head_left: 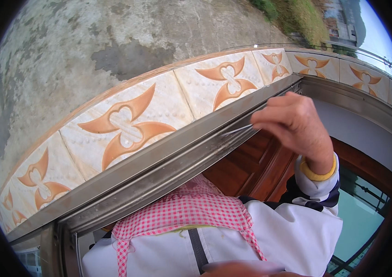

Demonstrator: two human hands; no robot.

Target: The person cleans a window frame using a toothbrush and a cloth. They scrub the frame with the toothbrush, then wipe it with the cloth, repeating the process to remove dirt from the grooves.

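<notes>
White-sleeved right hand: closed in a pinch, thumb and fingers gripping one end of a thin stick. Left hand: cannot be made out; its state cannot be told. Stick: pale, slender, slanting down and leftward from the fingertips; free end over the track, nearer its upper-right end; contact with the metal cannot be told. Track: grey metal, ridged lengthwise, brownish specks near the stick. Cuff band: yellow, at the right wrist. Apron: pink-and-white check, beside the track's inner edge, worn over a white jacket. Wood panelling: reddish brown, beyond that same edge. Tiles: cream with orange motifs, lining the track's outer side. Concrete ground: grey, darker patches, past the tiles' outer edge.
</notes>
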